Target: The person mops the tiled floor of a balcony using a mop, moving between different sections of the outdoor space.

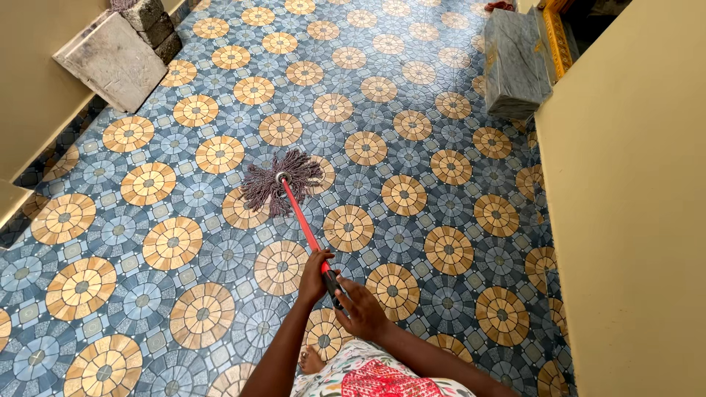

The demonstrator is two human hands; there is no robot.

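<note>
Both hands clamped on the mop's red handle (303, 220), left hand (315, 277) higher up, right hand (360, 307) just behind on the dark grip, and the purplish-grey string mop head (276, 181) lies splayed flat on the blue-and-tan patterned tile floor (169, 242).

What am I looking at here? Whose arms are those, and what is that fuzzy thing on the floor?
The picture comes from a camera worn on a person's head, looking down, so the arms at the bottom belong to that person. The left hand and the right hand both grip a mop handle, which is red with a dark grip. The fuzzy thing is the mop head, a bunch of purplish strings spread flat on the tiled floor, which has blue and yellow circle patterns. A grey stone slab leans by the left wall, and a grey block stands by the right wall.
</note>
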